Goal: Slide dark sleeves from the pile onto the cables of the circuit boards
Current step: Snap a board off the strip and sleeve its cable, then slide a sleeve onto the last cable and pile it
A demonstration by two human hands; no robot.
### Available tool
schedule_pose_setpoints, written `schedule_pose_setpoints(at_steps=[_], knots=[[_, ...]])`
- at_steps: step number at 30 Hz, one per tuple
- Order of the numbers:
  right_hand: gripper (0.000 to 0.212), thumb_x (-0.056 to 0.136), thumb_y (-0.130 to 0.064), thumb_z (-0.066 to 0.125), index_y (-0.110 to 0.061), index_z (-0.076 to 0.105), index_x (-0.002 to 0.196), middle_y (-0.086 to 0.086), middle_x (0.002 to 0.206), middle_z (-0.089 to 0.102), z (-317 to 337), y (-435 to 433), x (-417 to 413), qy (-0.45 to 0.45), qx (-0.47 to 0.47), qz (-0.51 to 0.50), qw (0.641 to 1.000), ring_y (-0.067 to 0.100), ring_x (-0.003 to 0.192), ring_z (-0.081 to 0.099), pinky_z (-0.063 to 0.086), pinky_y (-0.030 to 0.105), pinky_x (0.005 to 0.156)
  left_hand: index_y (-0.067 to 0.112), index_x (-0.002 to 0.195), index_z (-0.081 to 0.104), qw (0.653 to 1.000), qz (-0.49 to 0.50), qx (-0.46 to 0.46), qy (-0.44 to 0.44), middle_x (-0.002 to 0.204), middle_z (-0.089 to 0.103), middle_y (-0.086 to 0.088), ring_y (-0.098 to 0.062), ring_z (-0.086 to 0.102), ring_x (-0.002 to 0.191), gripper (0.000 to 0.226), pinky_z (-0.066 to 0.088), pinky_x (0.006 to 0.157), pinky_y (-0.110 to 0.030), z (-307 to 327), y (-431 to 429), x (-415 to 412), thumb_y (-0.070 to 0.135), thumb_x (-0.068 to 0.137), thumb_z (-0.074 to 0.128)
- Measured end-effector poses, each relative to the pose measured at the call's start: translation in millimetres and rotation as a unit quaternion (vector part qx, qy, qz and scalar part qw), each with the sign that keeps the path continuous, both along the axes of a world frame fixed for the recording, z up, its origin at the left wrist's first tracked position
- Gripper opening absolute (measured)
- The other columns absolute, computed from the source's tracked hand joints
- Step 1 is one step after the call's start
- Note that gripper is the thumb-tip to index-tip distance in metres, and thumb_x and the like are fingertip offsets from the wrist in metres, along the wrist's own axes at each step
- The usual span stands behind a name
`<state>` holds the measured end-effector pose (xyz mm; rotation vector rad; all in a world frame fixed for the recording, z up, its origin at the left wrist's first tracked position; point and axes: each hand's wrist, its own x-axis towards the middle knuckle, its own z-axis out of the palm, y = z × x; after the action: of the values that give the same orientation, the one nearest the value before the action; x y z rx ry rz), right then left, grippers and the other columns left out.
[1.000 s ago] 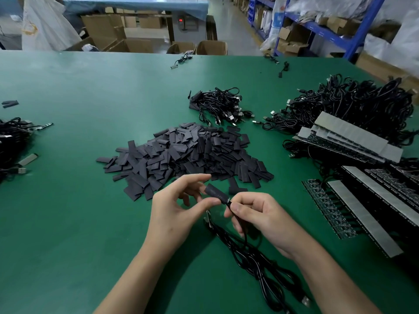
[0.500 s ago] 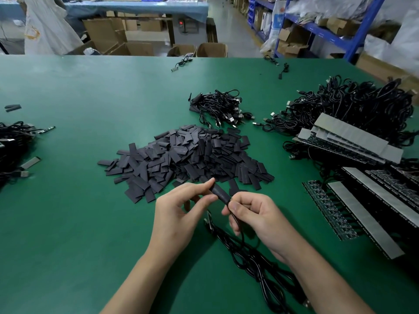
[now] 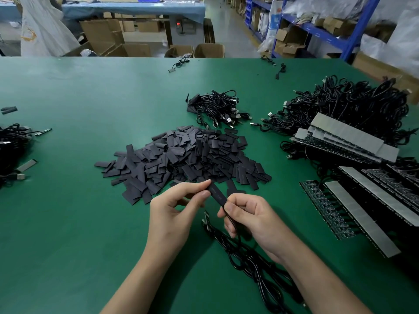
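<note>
- The left hand [image 3: 172, 214] pinches the far end of a sleeve [image 3: 217, 194] between thumb and forefinger.
- The right hand [image 3: 251, 219], fingers curled, pinches the cable [image 3: 246, 256] where it meets the sleeve's near end.
- The cable trails from the right hand onto the table [image 3: 68, 223], looped toward the person.
- The pile [image 3: 181, 157] lies just beyond both hands.
- The boards [image 3: 328, 209] lie to the right.
</note>
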<state>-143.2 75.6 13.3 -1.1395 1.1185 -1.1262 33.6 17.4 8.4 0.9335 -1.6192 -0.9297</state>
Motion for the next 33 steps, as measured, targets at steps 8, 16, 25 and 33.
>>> schedule_pose_setpoints(at_steps=[8, 16, 25, 33], knots=[[0.023, 0.099, -0.032, 0.059, -0.026, 0.075, 0.083, -0.001, 0.063, 0.062, -0.1, -0.3, 0.3, 0.000, 0.004, 0.004, 1.000, 0.014, 0.061, 0.057, 0.050, 0.021, 0.068, 0.025, 0.096, 0.079, 0.997, -0.034, 0.043, 0.055, 0.083, 0.077, 0.001, -0.010, 0.073, 0.075, 0.013, 0.055, 0.070, -0.020, 0.0, 1.3, -0.4, 0.024, 0.084, 0.075], [0.031, 0.092, -0.060, 0.066, -0.032, 0.080, 0.095, -0.001, 0.095, 0.077, 5.0, 4.9, -2.7, 0.080, -0.012, 0.082, 0.993, 0.010, 0.092, 0.069, 0.050, 0.022, 0.085, 0.025, 0.091, 0.079, 0.959, -0.035, 0.141, 0.243, 0.073, 0.074, -0.006, -0.015, 0.071, 0.067, 0.014, 0.059, 0.069, -0.026, 4.2, -5.3, 3.0, 0.020, 0.078, 0.077], [0.029, 0.085, -0.052, 0.076, -0.024, 0.075, 0.081, -0.003, 0.078, 0.070, 22.5, 7.1, -6.9, -0.141, -0.073, 0.057, 0.986, 0.017, 0.084, 0.066, 0.052, 0.026, 0.088, 0.022, 0.107, 0.073, 0.995, -0.060, 0.075, 0.030, 0.097, 0.079, 0.004, -0.007, 0.071, 0.088, 0.020, 0.055, 0.076, -0.021, 1.9, -11.9, 10.9, 0.030, 0.096, 0.059], [0.019, 0.092, -0.035, 0.071, -0.018, 0.068, 0.086, 0.001, 0.074, 0.062, 66.8, -23.5, -34.2, -0.133, -0.071, -0.029, 0.988, 0.014, 0.059, 0.058, 0.054, 0.028, 0.067, 0.037, 0.109, 0.074, 0.934, -0.146, -0.077, -0.318, 0.104, 0.055, 0.020, -0.004, 0.050, 0.106, 0.033, 0.042, 0.094, -0.025, -7.1, -5.6, 11.6, 0.061, 0.093, 0.058]])
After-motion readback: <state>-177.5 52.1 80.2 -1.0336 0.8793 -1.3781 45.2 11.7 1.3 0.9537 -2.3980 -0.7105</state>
